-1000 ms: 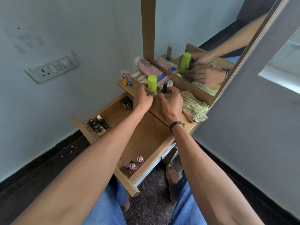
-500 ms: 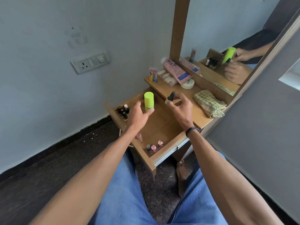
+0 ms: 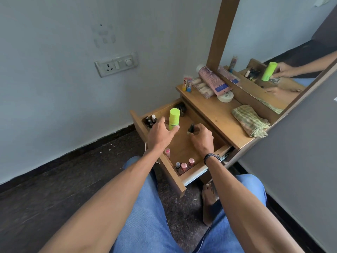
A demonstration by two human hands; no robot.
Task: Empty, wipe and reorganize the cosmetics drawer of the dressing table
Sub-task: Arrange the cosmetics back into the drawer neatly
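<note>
The fingers [image 3: 162, 121] of the left hand [image 3: 160, 136] are curled round the lower part of a lime-green cylindrical plastic bottle [image 3: 174, 118], with the thumb pressed on its near side. The bottle stands upright in this grip. The right hand [image 3: 202, 138] is closed round a small dark bottle with a black cap [image 3: 191, 129]. I see only the cap and a bit of the neck coming out of the fist, leaning to the left.

Both hands hang over the open wooden drawer [image 3: 172, 173] of the dressing table, and this is the relation that matters. The bare drawer floor lies directly below the two bottles, so I judge the coming move to be a short way straight down. The long axis of the green bottle is vertical, which suits setting it on its base. The left hand is the nearer one to the group of small dark bottles [image 3: 150, 121] in the drawer corner just left of it. The right hand is nearer to the side under the wooden worktop [image 3: 215, 114]. A row of pink nail polish bottles [image 3: 184, 166] stands in the near corner, well apart from both hands (a small pink tube [image 3: 167, 152] leans at the front wall too).

I cannot tell whether the base of the green bottle touches the drawer floor, because the thumb and palm cover it. The dark things [image 3: 180, 108] in the back corner, in the shade of the worktop, are too dim to name.
</note>
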